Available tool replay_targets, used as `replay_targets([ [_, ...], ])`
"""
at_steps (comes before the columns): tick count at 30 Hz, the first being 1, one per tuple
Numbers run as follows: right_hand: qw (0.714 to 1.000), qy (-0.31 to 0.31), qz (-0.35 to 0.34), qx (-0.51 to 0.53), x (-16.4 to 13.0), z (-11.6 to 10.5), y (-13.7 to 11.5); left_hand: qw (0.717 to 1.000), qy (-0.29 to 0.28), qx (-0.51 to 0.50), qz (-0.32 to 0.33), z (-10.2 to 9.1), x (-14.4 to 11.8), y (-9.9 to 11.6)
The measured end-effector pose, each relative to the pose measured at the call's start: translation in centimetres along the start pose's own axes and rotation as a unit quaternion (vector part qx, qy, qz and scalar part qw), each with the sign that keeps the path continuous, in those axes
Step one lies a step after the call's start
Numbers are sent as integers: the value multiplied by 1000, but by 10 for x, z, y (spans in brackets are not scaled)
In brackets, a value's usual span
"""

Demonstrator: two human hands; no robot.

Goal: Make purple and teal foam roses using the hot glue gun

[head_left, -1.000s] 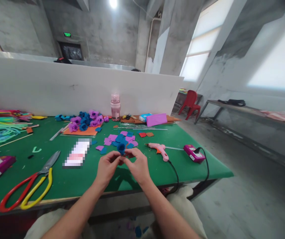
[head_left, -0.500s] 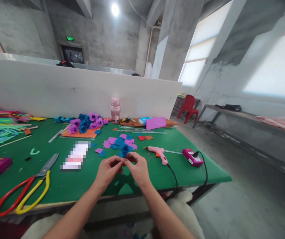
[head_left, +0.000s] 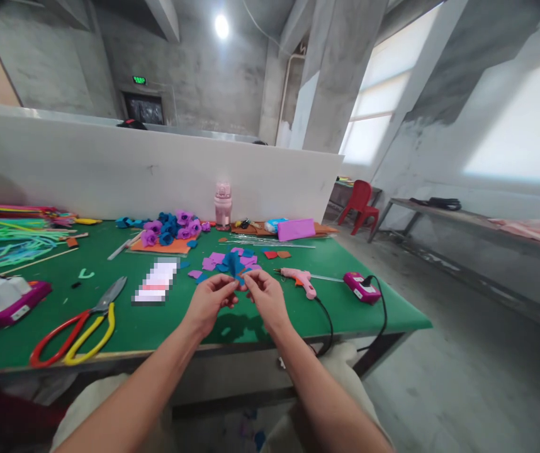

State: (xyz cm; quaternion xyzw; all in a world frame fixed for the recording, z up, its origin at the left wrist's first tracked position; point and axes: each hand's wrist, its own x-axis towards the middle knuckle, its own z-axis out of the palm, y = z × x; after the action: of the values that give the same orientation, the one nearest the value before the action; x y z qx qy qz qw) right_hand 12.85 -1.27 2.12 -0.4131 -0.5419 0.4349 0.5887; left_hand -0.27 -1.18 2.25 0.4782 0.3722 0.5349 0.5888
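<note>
Your left hand (head_left: 212, 302) and right hand (head_left: 267, 297) meet above the green-covered surface (head_left: 157, 330), near its front edge. Fingers of both: pinched together, thumb against forefinger, clamped on the lower end of a small blue paper-like flower piece (head_left: 234, 264), held upright between your hands. Just behind it: a scatter of flat purple and blue petal pieces (head_left: 214, 260). To your right, a pink glue gun (head_left: 302, 277) lies on its side, nozzle pointing left. To your left, large steel scissors with red and yellow handles (head_left: 107, 303), blades nearly together.
</note>
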Motion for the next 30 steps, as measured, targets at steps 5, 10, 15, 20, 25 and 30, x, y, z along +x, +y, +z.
replay_targets([
  [5, 999, -31, -27, -10, -15, -5, -16, 999, 33, 38, 13, 2, -23, 14],
  [10, 997, -41, -40, -42, -56, -4, -3, 993, 74, 80, 52, -5, -55, -3],
  [15, 998, -6, -55, -38, -73, 4, 19, 995, 79, 51, 39, -7, -68, -28],
  [20, 998, 3, -57, -14, -64, 10, 23, 994, 67, 67, 51, -16, -69, -26],
  [25, 998, -7, -60, -20, -59, 18, 23, 993, 66, 50, 79, -29, -71, -19],
  [30, 999, -6, -52, -12, -52, 17, 28, 996, 53, 44, 63, -29, -62, -19],
])
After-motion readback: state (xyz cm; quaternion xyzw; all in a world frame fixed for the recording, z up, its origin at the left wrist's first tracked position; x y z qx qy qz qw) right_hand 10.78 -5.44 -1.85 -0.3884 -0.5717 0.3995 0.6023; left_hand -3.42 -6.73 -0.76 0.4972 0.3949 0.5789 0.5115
